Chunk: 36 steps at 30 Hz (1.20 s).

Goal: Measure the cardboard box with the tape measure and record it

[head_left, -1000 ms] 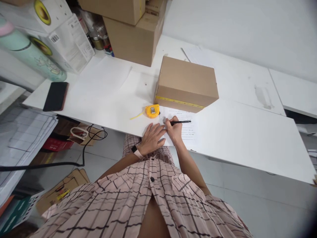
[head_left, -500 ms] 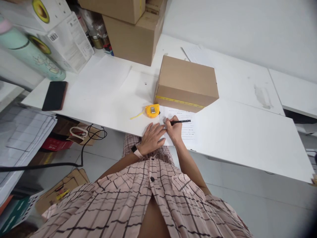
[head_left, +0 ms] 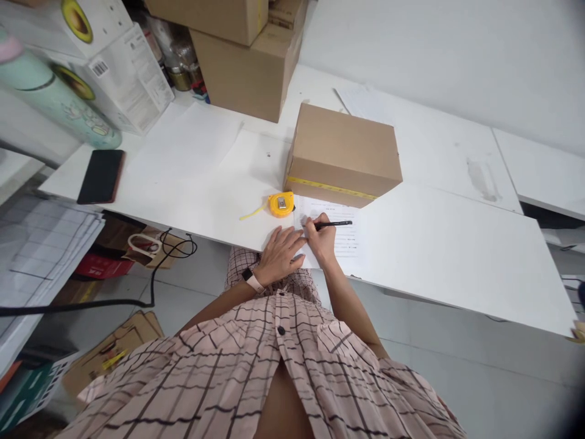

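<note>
My right hand (head_left: 322,241) is closed around a black pen (head_left: 337,224), its tip side down at a printed sheet of paper (head_left: 346,242). Flat on the sheet's left edge and the table lies my left hand (head_left: 282,255), fingers stretched out and holding nothing; a watch is on that wrist. A yellow tape measure (head_left: 281,204) sits just beyond my left fingers, with a short end of its tape out to the left. Behind the pen stands a closed cardboard box (head_left: 346,149) with a yellow strip along its near side, covering the far part of the sheet.
On the white table (head_left: 439,244) a phone (head_left: 101,177) and a mint-green bottle (head_left: 68,103) stand at the left, near white boxes (head_left: 123,79) with avocado pictures. Larger cardboard boxes (head_left: 242,73) are stacked at the back. A black cable (head_left: 152,280) hangs below the left edge.
Both hands, the pen and the box stay in practically the same place. Only a very slight shift of the camera view shows.
</note>
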Each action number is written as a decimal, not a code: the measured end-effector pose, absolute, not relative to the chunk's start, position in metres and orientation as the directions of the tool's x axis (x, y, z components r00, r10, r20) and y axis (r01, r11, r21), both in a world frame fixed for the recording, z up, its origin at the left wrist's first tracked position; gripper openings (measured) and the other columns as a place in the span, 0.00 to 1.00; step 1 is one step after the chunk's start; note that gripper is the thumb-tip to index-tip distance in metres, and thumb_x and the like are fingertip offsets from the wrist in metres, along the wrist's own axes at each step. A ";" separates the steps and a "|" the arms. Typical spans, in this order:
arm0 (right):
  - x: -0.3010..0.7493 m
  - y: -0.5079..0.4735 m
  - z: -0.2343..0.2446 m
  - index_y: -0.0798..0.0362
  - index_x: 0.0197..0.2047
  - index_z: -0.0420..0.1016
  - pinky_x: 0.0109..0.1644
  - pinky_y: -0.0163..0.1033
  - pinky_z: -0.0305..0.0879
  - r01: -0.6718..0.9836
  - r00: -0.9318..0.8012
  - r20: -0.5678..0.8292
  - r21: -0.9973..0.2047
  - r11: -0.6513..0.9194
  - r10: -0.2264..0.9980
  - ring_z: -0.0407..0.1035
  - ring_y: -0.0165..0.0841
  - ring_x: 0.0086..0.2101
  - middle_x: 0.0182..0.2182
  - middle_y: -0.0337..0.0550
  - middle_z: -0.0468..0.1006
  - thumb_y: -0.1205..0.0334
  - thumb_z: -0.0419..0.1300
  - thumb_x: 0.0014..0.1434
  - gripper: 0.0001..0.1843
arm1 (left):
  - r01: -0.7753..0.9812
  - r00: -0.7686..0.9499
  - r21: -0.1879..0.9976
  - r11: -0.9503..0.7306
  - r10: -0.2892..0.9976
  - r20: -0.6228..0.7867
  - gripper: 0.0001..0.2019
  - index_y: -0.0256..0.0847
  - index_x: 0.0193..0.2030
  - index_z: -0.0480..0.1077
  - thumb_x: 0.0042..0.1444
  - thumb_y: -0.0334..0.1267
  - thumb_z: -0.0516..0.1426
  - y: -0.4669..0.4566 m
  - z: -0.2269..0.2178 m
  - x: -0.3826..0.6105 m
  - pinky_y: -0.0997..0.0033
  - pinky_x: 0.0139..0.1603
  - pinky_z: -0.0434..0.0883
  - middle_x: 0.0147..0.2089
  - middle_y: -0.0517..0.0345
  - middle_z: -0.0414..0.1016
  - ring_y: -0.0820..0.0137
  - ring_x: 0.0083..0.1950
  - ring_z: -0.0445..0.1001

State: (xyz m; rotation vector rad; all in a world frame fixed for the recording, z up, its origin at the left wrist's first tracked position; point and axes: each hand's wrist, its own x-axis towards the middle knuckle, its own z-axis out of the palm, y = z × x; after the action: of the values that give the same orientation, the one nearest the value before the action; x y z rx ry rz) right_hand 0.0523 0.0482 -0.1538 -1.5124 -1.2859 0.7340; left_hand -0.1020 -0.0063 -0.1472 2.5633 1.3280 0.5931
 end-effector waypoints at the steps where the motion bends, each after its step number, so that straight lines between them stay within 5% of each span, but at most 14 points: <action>1: 0.052 0.048 -0.154 0.48 0.25 0.59 0.32 0.36 0.54 0.366 0.255 0.146 -0.929 0.045 0.956 0.56 0.28 0.24 0.19 0.30 0.61 0.53 0.59 0.59 0.16 | 0.737 0.517 0.349 -0.580 0.815 0.262 0.19 0.45 0.62 0.69 0.67 0.44 0.53 -0.006 -0.147 -0.102 0.45 0.75 0.51 0.68 0.55 0.68 0.56 0.72 0.60; 36: 0.052 0.047 -0.153 0.48 0.25 0.58 0.31 0.36 0.55 0.336 0.279 0.108 -0.942 0.008 0.954 0.57 0.28 0.24 0.19 0.30 0.62 0.57 0.58 0.57 0.13 | 0.735 0.526 0.348 -0.582 0.813 0.250 0.20 0.44 0.63 0.68 0.67 0.44 0.52 -0.006 -0.147 -0.103 0.46 0.76 0.50 0.68 0.54 0.67 0.57 0.72 0.59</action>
State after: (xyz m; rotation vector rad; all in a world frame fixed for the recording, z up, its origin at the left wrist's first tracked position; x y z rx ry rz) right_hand 0.0517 0.0474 -0.1534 -1.5298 -1.2422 0.7618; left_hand -0.1028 -0.0064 -0.1473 2.5651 1.3182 0.5776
